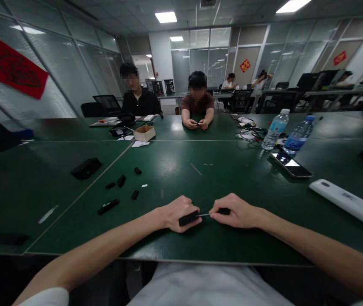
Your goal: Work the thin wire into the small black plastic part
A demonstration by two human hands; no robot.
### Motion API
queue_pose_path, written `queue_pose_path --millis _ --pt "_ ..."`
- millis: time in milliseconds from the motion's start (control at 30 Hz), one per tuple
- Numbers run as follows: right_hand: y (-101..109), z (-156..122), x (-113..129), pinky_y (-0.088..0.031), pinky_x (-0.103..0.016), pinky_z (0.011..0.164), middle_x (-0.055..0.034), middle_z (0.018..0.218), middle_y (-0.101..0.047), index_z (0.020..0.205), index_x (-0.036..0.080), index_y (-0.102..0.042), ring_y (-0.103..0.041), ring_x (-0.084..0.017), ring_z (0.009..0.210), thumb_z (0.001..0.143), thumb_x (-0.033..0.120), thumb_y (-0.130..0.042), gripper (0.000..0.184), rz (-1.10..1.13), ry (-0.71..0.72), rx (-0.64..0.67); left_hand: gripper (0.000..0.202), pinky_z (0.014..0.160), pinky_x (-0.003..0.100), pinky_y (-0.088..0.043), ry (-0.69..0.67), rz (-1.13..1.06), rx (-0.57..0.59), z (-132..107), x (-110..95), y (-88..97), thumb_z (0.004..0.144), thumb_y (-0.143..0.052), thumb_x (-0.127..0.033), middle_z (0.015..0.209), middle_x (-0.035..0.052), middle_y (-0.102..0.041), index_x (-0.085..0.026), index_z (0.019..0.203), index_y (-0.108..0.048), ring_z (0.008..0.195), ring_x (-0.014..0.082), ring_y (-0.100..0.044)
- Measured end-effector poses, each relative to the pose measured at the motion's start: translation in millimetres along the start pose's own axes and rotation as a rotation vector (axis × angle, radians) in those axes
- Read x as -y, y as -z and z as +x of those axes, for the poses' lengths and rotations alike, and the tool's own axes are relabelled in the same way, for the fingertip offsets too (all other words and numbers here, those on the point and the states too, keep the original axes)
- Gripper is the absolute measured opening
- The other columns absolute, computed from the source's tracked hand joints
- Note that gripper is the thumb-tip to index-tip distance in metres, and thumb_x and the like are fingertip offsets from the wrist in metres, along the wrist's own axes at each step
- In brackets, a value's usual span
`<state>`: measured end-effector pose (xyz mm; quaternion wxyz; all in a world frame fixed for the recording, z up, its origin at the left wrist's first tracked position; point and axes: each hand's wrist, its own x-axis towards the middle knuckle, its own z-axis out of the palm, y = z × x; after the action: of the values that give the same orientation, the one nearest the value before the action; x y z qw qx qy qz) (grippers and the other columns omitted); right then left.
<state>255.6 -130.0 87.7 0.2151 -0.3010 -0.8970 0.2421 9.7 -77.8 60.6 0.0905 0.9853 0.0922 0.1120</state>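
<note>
My left hand is closed around a small black box-shaped part, low over the near side of the green table. My right hand pinches a screwdriver with a thin metal shaft; its dark handle lies within the palm. The shaft points left and meets the right end of the black part. Its very tip is too small to make out. To the left of my hands lie several small black pieces, among them a longer one, and a small white piece.
A black box stands farther left. On the right are a smartphone, a long white device and two water bottles. An open cardboard box and cables lie farther back. Two people sit opposite.
</note>
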Motion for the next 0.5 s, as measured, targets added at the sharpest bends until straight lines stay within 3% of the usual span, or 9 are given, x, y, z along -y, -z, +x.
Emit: queue_pose_path --millis 333,500 --pt "11 2 10 -0.043 -0.023 0.066 -0.0023 0.081 -0.068 0.094 0.018 -0.065 -0.061 -0.013 0.069 0.095 0.028 -0.049 0.019 -0.221 -0.067 -0.068 0.031 0.059 0.029 -0.043 0.183 0.245 -0.048 4 6 7.4 0.092 -0.042 -0.037 0.059 0.0048 -0.063 -0.018 0.073 -0.056 0.052 0.0169 -0.059" --pt "1 1 23 -0.040 -0.025 0.062 -0.0039 0.079 -0.066 0.094 0.018 -0.062 -0.060 -0.015 0.068 0.098 0.028 -0.043 0.021 -0.454 -0.165 -0.093 0.018 0.063 0.034 -0.044 0.291 0.395 -0.041 7 4 8.8 0.084 -0.050 -0.031 0.061 0.0066 -0.065 -0.017 0.074 -0.056 0.050 0.0199 -0.060"
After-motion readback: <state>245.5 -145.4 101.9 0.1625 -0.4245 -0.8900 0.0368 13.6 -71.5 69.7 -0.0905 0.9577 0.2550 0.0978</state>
